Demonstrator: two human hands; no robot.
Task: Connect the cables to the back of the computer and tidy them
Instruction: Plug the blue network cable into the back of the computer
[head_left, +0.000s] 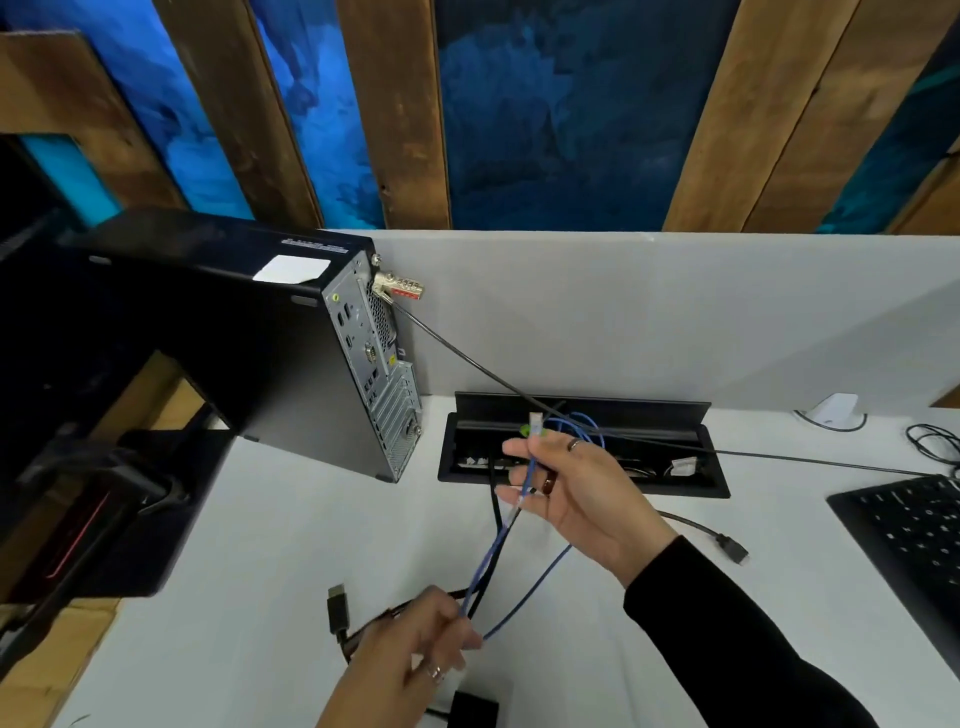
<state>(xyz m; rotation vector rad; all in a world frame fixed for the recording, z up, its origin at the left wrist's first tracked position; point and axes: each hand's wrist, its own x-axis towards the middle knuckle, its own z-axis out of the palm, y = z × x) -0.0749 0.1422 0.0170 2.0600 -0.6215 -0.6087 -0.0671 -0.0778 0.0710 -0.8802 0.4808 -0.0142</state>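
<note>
the right hand (566, 499) sits at centre frame, its fingers curled round a blue ethernet cable (525, 480) just below the clear plug (535, 420), which sticks up and slightly left out of the grip with a green tag (529, 430) beside it. the left hand (415, 654), low in the frame, pinches a bundle of the same blue cable and some black leads; a black flat connector (336, 605) pokes up just left of it. whether the left fingers close fully round every strand, i cannot tell.

the small-form desktop computer (249, 332) stands at left of centre, its grey rear panel (376, 364) turned toward the hands. from the right hand's grip the panel lies up and to the left, and the right hand is clearly the nearer one. the plug's long axis runs nearly vertical in the frame, while the sockets face right and toward the camera, so i judge the plug must be swung to point leftward before it goes in. which socket is the network port is too small to tell.

a combination lock (402, 286) hangs at the panel's top, its security cable (493, 374) running down right across the open desk cable box (582, 447), passing just above the plug. that line could snag the blue cable. a keyboard (904, 535) lies at right.
</note>
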